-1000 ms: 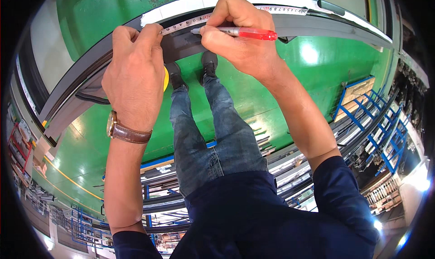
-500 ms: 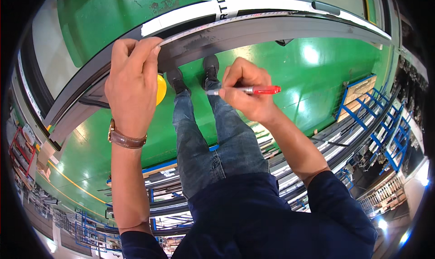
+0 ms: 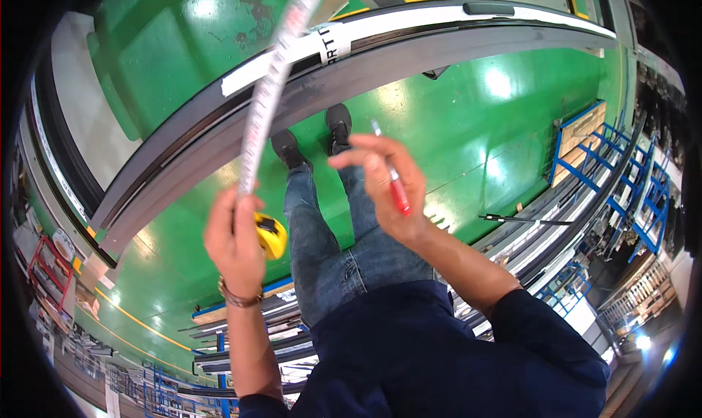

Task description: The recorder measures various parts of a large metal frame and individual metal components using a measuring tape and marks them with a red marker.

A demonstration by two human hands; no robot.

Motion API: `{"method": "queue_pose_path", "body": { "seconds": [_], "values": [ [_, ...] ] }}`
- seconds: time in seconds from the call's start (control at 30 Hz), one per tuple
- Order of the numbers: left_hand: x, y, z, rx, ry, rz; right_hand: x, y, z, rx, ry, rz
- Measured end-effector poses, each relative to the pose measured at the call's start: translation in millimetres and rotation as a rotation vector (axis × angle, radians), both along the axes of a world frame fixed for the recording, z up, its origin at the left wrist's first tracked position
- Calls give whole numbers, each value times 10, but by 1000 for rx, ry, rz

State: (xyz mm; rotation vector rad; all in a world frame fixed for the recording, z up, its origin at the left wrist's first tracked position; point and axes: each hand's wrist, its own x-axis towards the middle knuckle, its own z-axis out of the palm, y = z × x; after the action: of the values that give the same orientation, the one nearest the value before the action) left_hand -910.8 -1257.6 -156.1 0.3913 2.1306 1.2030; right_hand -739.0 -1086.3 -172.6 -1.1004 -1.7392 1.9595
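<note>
My left hand is closed on a tape measure's blade, pinching it between thumb and fingers. Upward and away runs the white blade, crossing over a long dark grey profile. The yellow tape case hangs at the right side of that hand. My right hand, slightly blurred, keeps a red-and-silver marker pen tucked in it, its tip pointing up and away. Index finger and thumb of that hand are partly stretched out. Neither hand touches the profile.
A white strip with a label lies along the profile, with a black handle-like piece near its right end. Close behind me are racks of long bars. A blue-framed rack stands at the right on the green floor.
My left hand has left the profile and come down toward me, raising the tape blade off it. My right hand has moved slightly lower, and the marker has turned from sideways to upright.
</note>
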Motion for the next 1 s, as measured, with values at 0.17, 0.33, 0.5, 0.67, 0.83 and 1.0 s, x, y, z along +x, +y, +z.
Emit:
{"method": "queue_pose_path", "body": {
  "seconds": [0.17,0.33,0.5,0.67,0.83,1.0],
  "values": [
    [400,-138,150,29,-220,-85,-106,-368,188,-30,19,108],
    [481,20,288,74,-325,-213,-13,-516,384,-212,-78,8],
    [188,63,458,-109,-313,-529,98,-383,384,-63,28,-236],
    [75,-70,531,-266,-379,-644,633,862,486,-230,20,-685],
    [87,275,814,-260,-345,-732,1514,2534,467,-118,66,-992],
    [556,1310,709,-450,-458,-679,1896,3418,400,-140,24,-1000]
  ]
}}
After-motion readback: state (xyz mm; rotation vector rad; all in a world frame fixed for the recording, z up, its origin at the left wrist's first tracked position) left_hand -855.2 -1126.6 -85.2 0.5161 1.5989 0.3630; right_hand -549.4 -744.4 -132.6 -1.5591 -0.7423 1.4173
